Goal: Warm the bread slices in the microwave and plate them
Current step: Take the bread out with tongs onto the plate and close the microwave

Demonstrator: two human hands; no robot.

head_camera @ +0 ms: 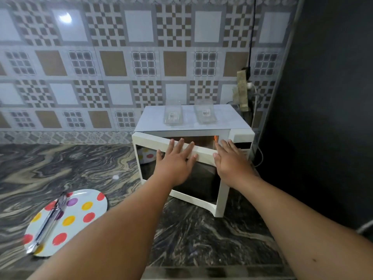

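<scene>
A white microwave [241, 136] stands on the marbled counter against the tiled wall. Its door [193, 199] hangs partly ajar, swung out toward me, and an orange light glows inside. My left hand [175, 160] lies flat on the door's top edge, fingers spread. My right hand [230, 160] rests flat, fingers apart, near the door's right end and the control panel. A white plate with coloured dots [80, 211] lies at the front left of the counter with metal tongs [48, 221] across it. No bread slices are visible.
Two clear plastic containers [173, 116] [204, 114] sit on top of the microwave. A dotted plate shows as a reflection in the door glass [146, 156]. A power strip and cables [243, 89] hang behind the microwave. A dark wall [323, 98] bounds the right side.
</scene>
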